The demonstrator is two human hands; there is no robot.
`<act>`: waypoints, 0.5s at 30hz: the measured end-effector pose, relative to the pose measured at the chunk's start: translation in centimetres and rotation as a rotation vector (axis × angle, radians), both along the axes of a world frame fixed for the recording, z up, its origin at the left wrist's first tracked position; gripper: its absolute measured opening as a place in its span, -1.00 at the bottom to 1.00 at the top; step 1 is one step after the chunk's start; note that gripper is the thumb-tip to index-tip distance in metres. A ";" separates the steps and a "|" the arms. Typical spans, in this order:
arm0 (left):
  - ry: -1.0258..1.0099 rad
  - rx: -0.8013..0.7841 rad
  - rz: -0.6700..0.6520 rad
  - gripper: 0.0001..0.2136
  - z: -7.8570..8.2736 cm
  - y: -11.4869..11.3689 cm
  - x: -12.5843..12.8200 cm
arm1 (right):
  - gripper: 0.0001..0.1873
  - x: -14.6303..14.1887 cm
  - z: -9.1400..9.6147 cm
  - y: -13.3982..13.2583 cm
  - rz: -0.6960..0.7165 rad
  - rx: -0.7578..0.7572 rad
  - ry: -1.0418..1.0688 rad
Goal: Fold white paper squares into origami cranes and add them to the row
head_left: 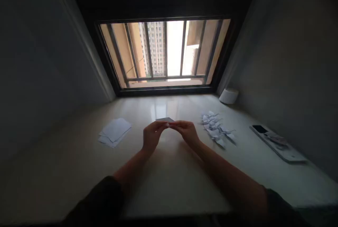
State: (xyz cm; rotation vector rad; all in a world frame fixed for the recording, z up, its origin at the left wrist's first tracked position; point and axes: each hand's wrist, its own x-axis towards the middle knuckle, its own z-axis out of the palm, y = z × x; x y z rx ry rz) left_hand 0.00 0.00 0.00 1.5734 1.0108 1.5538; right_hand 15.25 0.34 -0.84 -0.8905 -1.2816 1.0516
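My left hand [152, 136] and my right hand [187, 131] meet above the middle of a pale window ledge [169, 181]. Both pinch a small piece of white paper [165, 119] between thumb and fingers, its far edge showing just beyond the fingertips. A stack of flat white paper sheets [115, 131] lies to the left of my hands. To the right lies a pile of several folded paper figures [216, 127].
A barred window [165, 52] rises behind the ledge, with dark walls on both sides. A white round object [228, 95] sits in the far right corner. A dark phone [260, 128] rests on a long flat tray [286, 151] at the right.
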 end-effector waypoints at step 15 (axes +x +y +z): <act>0.149 0.089 0.072 -0.90 0.6 0.2 -0.8 | -0.82 0.3 0.7 0.1 -0.095 0.066 -0.081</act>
